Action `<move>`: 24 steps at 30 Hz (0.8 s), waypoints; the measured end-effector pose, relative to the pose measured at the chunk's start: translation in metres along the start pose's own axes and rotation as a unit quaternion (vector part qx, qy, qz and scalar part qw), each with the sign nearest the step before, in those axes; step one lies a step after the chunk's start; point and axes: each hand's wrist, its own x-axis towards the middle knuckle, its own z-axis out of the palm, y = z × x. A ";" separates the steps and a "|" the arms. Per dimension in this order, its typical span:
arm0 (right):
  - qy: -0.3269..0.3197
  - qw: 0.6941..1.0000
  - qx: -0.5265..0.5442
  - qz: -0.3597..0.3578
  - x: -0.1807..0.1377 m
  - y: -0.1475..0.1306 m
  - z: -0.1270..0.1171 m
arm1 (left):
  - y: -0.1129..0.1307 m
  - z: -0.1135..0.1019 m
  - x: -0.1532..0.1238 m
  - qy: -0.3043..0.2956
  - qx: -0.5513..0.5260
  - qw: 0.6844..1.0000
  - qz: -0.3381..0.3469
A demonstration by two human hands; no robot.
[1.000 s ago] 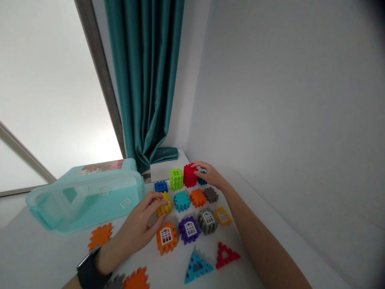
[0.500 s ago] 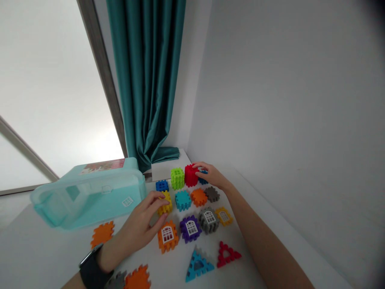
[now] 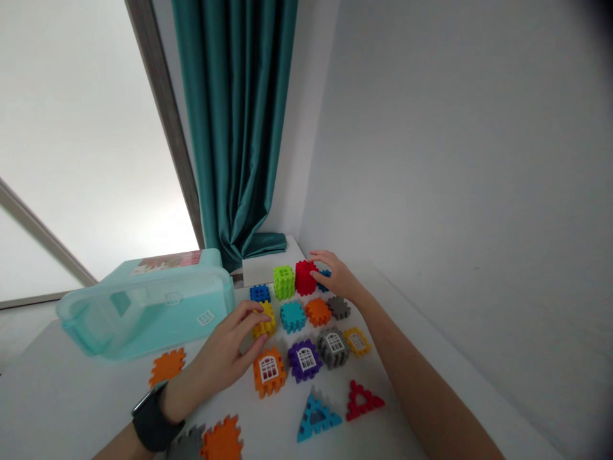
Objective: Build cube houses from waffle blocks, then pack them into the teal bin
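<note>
L hand [image 3: 225, 354] just right of teal box [image 3: 143, 313], thumb + fingers pinched shut on yellow block [image 3: 265, 319] near box's right end; farther right of box, R hand [image 3: 341, 279] loosely open, fingertips touching red cube [image 3: 304, 278], not gripping.

Left hand [image 3: 228, 348] gripping yellow block [image 3: 265, 320], right hand [image 3: 338, 276] touching red cube [image 3: 305, 277], teal box [image 3: 148, 306] beside

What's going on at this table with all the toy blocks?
A person is at a white table. The left grip pinches a yellow block; the right grip touches a red cube that stands beside a green cube. More blocks lie in rows nearby, with a teal box at left.
</note>
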 end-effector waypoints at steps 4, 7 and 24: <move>-0.009 0.995 -0.059 -0.084 -0.002 -0.044 0.004 | 0.000 -0.004 0.002 -0.004 -0.001 1.000 0.005; -0.032 0.988 -0.068 -0.131 -0.006 -0.078 0.013 | 0.003 -0.013 0.003 0.000 0.000 1.000 0.002; -0.143 0.965 -0.027 -0.217 -0.032 -0.162 0.075 | -0.022 -0.080 -0.074 -0.043 0.108 0.989 -0.095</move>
